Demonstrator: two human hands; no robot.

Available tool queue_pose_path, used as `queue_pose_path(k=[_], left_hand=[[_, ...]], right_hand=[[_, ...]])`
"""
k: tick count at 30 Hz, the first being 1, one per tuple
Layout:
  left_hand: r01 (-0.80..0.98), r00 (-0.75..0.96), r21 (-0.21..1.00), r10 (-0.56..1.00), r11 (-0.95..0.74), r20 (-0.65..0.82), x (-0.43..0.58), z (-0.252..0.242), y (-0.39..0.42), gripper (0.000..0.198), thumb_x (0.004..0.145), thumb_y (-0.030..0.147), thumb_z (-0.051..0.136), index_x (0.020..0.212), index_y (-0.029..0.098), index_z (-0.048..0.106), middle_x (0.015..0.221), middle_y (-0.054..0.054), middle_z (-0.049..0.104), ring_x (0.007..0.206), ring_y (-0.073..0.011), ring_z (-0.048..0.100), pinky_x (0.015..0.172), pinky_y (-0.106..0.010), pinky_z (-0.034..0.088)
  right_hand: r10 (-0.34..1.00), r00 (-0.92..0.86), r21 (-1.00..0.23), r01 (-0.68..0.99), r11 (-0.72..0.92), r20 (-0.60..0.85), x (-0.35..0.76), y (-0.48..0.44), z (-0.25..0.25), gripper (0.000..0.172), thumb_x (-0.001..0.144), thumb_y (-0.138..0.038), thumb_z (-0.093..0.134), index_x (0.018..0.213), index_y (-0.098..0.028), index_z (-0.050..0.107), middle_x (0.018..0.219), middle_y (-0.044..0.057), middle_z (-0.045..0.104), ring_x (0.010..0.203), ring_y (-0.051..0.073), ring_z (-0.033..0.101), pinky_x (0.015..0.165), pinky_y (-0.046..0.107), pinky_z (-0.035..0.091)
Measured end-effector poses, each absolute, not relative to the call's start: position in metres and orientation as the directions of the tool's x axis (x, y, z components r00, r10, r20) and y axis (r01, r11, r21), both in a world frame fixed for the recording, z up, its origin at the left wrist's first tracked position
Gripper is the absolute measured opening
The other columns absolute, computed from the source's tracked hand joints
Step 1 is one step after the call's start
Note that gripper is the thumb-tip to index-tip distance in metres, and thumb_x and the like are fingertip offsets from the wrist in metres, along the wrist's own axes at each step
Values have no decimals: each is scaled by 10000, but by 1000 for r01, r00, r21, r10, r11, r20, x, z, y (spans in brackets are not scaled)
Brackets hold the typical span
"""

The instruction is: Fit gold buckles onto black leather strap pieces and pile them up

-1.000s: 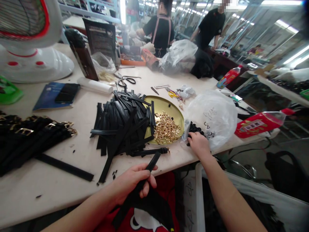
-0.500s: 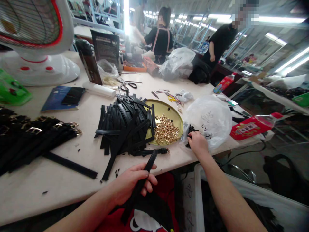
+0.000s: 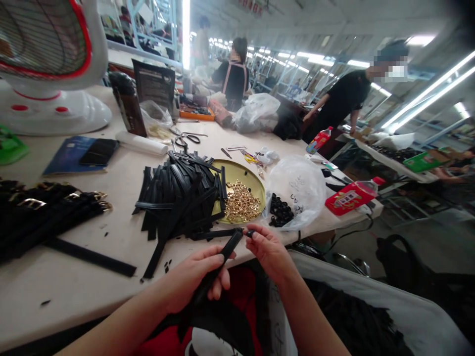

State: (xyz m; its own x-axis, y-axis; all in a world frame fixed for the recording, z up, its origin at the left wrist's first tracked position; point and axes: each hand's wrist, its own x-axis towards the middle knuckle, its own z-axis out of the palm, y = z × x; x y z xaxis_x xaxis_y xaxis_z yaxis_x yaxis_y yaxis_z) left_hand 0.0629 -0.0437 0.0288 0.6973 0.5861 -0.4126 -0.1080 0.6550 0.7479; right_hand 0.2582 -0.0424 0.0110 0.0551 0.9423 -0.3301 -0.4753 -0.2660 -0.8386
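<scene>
A flat black strap (image 3: 230, 247) lies in my left hand (image 3: 208, 269), gripped between thumb and fingers and angled up to the right. Close to the strap's upper end, my right hand (image 3: 267, 249) pinches a small black loop (image 3: 250, 233). Black loops of that sort (image 3: 281, 210) fill the mouth of a clear plastic bag (image 3: 309, 190) to the right. Just beyond my hands, small gold metal pieces (image 3: 243, 201) are heaped on a yellow-green round tray (image 3: 256, 183). A pile of black straps (image 3: 178, 193) overlaps the tray's left side.
Buckled black straps (image 3: 37, 212) are stacked at left, below a white fan (image 3: 52, 106). Scissors (image 3: 187, 137) and a dark bottle (image 3: 128, 106) stand farther back. A red-labelled bottle (image 3: 351, 197) lies at the right edge. A white bin (image 3: 371, 291) sits below; people work beyond.
My right hand has come out of the plastic bag and moved left to the strap's end, carrying a small black loop. My left hand still holds the strap. The view has shifted slightly.
</scene>
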Motion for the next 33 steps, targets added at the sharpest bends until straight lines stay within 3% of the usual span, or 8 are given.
queue_pose_path(k=[4, 9, 17, 26, 28, 33], left_hand=[[-203, 702, 674, 585, 710, -405, 63, 26, -46, 273, 788, 212, 453, 1036, 124, 524, 655, -21, 608, 423, -48, 472, 407, -145, 327], [-202, 717, 639, 557, 742, -419, 65, 23, -45, 301, 767, 167, 445, 1048, 120, 543, 688, -32, 607, 436, -44, 478, 410, -140, 327], [-149, 716, 641, 529, 753, -456, 72, 17, -39, 314, 745, 186, 461, 1035, 104, 549, 689, -40, 608, 428, -44, 459, 401, -146, 309], [-129, 701, 638, 525, 759, -482, 72, 11, -34, 289, 746, 216, 472, 1009, 114, 536, 683, -29, 602, 435, -49, 458, 411, -158, 295], [-117, 699, 653, 529, 748, -480, 72, 10, -33, 280, 750, 233, 477, 999, 120, 534, 678, -23, 601, 439, -53, 456, 417, -163, 291], [-57, 663, 733, 575, 677, -479, 69, 9, -29, 321, 800, 379, 453, 985, 131, 538, 654, 0, 581, 432, -46, 403, 425, -172, 253]], right_hand=[[922, 48, -757, -588, -285, -384, 241, -48, 0, 264, 593, -198, 737, 823, -171, 610, 764, -8, 655, 609, 56, 588, 609, 172, 482], [921, 73, -764, -586, -271, -383, 238, -56, -14, 242, 619, -195, 723, 826, -184, 598, 661, -44, 613, 541, 35, 541, 547, 136, 451], [891, 115, -729, -625, -280, -440, 242, -61, -13, 201, 640, -243, 716, 807, -166, 635, 737, -13, 649, 623, 61, 592, 625, 161, 494], [875, 56, -656, -685, -317, -481, 241, -59, -22, 202, 615, -155, 729, 793, -160, 636, 803, 7, 674, 774, 90, 619, 766, 185, 486], [868, 34, -644, -685, -341, -496, 239, -58, -22, 185, 621, -175, 730, 775, -152, 630, 783, 8, 671, 747, 89, 618, 746, 184, 488], [854, 38, -639, -681, -358, -519, 236, -58, -22, 195, 596, -186, 751, 713, -152, 599, 633, -49, 602, 525, 34, 531, 523, 122, 448]])
